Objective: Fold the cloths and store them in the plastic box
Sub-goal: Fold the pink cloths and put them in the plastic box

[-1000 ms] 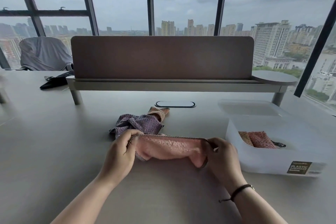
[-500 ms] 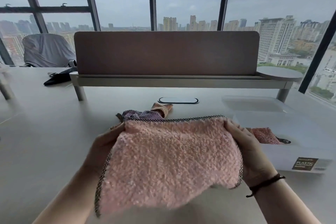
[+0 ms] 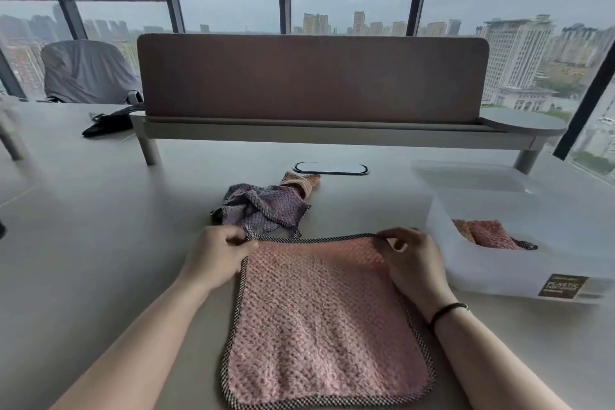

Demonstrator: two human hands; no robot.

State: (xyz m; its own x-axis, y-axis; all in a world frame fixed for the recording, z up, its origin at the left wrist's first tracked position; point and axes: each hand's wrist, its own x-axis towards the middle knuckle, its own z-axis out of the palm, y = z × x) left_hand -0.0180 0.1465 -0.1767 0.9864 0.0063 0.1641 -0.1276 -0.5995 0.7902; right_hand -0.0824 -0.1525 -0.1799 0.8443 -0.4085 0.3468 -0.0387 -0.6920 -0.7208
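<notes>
A pink cloth [image 3: 326, 319] with a dark checked border lies spread flat on the table in front of me. My left hand [image 3: 216, 256] pinches its far left corner and my right hand [image 3: 412, 260] pinches its far right corner. Just behind it sits a crumpled purple cloth [image 3: 263, 210] with an orange cloth [image 3: 301, 181] poking out beyond it. The translucent plastic box [image 3: 506, 270] stands open to the right, with folded pink cloths [image 3: 489, 233] inside.
The box lid [image 3: 469, 176] lies behind the box. A brown desk divider [image 3: 312, 76] on a raised shelf crosses the table's far side, with a cable port [image 3: 331, 168] before it. A black object [image 3: 106, 121] and a covered chair [image 3: 86, 71] are at far left.
The pink cloth went from bunched between my hands, to held up open, to lying flat on the table. Both hands still hold its far corners.
</notes>
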